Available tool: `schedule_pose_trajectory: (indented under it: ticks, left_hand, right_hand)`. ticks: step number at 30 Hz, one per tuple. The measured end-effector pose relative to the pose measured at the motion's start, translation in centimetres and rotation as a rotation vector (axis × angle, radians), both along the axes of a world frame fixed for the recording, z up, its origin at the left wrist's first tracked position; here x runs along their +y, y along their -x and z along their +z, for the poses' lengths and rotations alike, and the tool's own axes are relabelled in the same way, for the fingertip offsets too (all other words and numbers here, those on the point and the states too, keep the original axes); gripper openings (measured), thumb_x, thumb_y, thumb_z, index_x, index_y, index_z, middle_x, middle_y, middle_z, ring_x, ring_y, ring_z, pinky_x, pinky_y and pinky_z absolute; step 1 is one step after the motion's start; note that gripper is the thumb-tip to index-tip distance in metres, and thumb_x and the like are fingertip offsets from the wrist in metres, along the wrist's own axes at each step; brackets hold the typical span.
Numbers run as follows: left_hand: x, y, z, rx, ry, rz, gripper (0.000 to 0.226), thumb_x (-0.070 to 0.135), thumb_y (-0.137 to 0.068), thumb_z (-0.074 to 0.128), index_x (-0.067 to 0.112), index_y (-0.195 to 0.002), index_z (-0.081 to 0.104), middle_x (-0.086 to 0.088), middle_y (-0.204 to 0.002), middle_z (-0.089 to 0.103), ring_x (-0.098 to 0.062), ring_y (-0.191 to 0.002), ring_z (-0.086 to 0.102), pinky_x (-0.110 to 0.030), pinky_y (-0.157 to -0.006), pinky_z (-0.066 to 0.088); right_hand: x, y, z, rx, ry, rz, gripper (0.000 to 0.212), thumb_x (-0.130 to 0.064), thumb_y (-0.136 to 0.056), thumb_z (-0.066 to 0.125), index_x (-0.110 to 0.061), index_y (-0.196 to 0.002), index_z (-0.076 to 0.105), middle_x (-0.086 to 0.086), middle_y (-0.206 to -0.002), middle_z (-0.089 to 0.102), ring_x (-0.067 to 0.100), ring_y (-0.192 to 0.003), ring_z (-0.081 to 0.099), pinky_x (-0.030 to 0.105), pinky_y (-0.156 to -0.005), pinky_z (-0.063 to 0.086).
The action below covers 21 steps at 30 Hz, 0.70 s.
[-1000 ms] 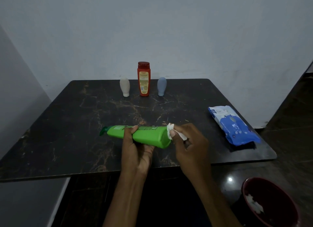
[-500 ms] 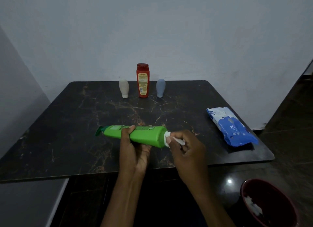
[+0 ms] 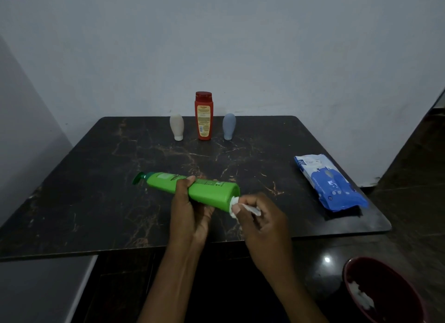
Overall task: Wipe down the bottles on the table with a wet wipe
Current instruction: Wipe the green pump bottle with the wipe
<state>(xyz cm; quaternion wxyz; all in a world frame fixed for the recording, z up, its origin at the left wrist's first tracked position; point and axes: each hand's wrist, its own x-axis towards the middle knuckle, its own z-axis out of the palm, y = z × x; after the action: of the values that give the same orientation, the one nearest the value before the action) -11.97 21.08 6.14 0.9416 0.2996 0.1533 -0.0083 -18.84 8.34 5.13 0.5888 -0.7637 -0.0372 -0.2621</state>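
From my head camera: my left hand (image 3: pixel 190 209) grips the green plastic bottle (image 3: pixel 209 192) round its middle, holding it sideways over the near part of the dark marbled table (image 3: pixel 96 190), cap pointing left. My right hand (image 3: pixel 262 224) pinches a crumpled white wet wipe (image 3: pixel 234 206) against the bottle's base. At the far edge stand a beige tube (image 3: pixel 177 127), a tall red bottle (image 3: pixel 203 116) and a grey-blue tube (image 3: pixel 229 126). A blue wipes pack (image 3: pixel 330 183) lies to the right.

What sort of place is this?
Likely a plain room at home: a dark marble-look table by a bare wall, a red bottle and wipes pack on it, a bin on the floor.
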Motion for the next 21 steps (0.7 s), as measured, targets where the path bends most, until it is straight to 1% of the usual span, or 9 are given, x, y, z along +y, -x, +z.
schedule_pose_trajectory:
  ticks: [2,4,7,9,12,15,17,19,21]
  left_hand:
    - [-0.3,-0.4,0.0,0.009,-0.133,0.012,0.036,0.021,-0.09,0.071,0.009,-0.122,0.058,-0.011,-0.107,0.063,-0.023,-0.098,0.066,-0.04,-0.072,0.061]
    - [-0.7,-0.9,0.1,0.003,-0.299,0.049,0.068,0.032,-0.079,0.083,0.013,-0.135,0.051,-0.006,-0.11,0.065,-0.02,-0.094,0.068,-0.037,-0.066,0.061]
    - [-1.4,-1.6,0.6,-0.028,-0.523,0.088,0.095,0.043,-0.059,0.09,0.021,-0.135,0.038,-0.003,-0.119,0.063,-0.022,-0.105,0.068,-0.05,-0.086,0.062]
    - [-2.2,-2.0,1.1,-0.065,-0.689,0.096,0.089,0.036,-0.063,0.092,0.02,-0.129,0.036,-0.004,-0.115,0.061,-0.022,-0.104,0.067,-0.054,-0.09,0.06]
    - [-3.5,-2.7,1.4,-0.162,-0.858,0.108,0.082,0.029,-0.066,0.095,0.018,-0.121,0.036,-0.004,-0.108,0.062,-0.02,-0.098,0.068,-0.047,-0.085,0.061]
    - [-4.1,-3.7,1.6,-0.273,-0.88,0.063,0.075,0.024,-0.068,0.096,0.023,-0.117,0.039,-0.005,-0.108,0.065,-0.024,-0.098,0.071,-0.051,-0.082,0.062]
    - [-4.0,-4.5,2.1,-0.345,-0.882,-0.018,0.068,0.022,-0.074,0.092,0.029,-0.122,0.043,-0.002,-0.112,0.069,-0.02,-0.098,0.073,-0.054,-0.08,0.062]
    - [-3.7,-5.4,3.2,-0.397,-0.906,-0.111,0.062,0.022,-0.082,0.085,0.029,-0.131,0.047,0.001,-0.115,0.072,-0.018,-0.1,0.074,-0.055,-0.081,0.063]
    - [-3.0,-6.6,4.7,-0.431,-1.008,-0.191,0.052,0.025,-0.085,0.082,0.028,-0.128,0.052,0.003,-0.114,0.074,-0.016,-0.101,0.074,-0.053,-0.082,0.063]
  right_hand:
    - [-0.7,-0.9,0.1,0.059,-0.049,-0.059,0.012,-0.013,-0.089,0.069,-0.025,-0.09,0.068,-0.011,-0.087,0.068,0.009,-0.082,0.066,0.034,-0.071,0.057]
    - [-1.4,-1.6,0.2,0.098,-0.139,-0.112,0.011,-0.016,-0.091,0.066,-0.027,-0.094,0.067,-0.01,-0.092,0.069,0.009,-0.086,0.066,0.04,-0.075,0.059]
    - [-1.4,-2.3,0.0,0.168,-0.315,-0.063,0.009,-0.02,-0.096,0.06,-0.027,-0.098,0.065,-0.008,-0.103,0.068,0.012,-0.095,0.067,0.045,-0.077,0.06]
    - [-1.1,-3.1,-0.5,0.201,-0.353,-0.041,0.009,-0.021,-0.098,0.056,-0.026,-0.097,0.063,-0.006,-0.103,0.068,0.018,-0.097,0.068,0.052,-0.08,0.059]
    - [-0.7,-4.6,-1.2,0.192,-0.349,-0.072,0.007,-0.026,-0.095,0.053,-0.027,-0.096,0.06,-0.006,-0.096,0.068,0.02,-0.094,0.067,0.055,-0.084,0.055]
    - [-1.0,-5.9,-1.3,0.175,-0.318,-0.122,0.007,-0.021,-0.096,0.054,-0.025,-0.096,0.059,-0.005,-0.094,0.067,0.014,-0.09,0.065,0.045,-0.083,0.055]
    - [-1.6,-6.9,-0.9,0.161,-0.33,-0.159,0.011,-0.014,-0.097,0.054,-0.024,-0.095,0.06,-0.005,-0.094,0.067,0.012,-0.09,0.064,0.039,-0.081,0.054]
    - [-2.4,-8.0,-0.7,0.181,-0.364,-0.155,0.011,-0.014,-0.097,0.054,-0.023,-0.096,0.06,-0.005,-0.094,0.067,0.014,-0.091,0.065,0.042,-0.083,0.056]
    - [-3.1,-9.2,-0.6,0.226,-0.396,-0.128,0.013,-0.017,-0.098,0.054,-0.027,-0.096,0.06,-0.004,-0.096,0.067,0.017,-0.093,0.066,0.05,-0.085,0.056]
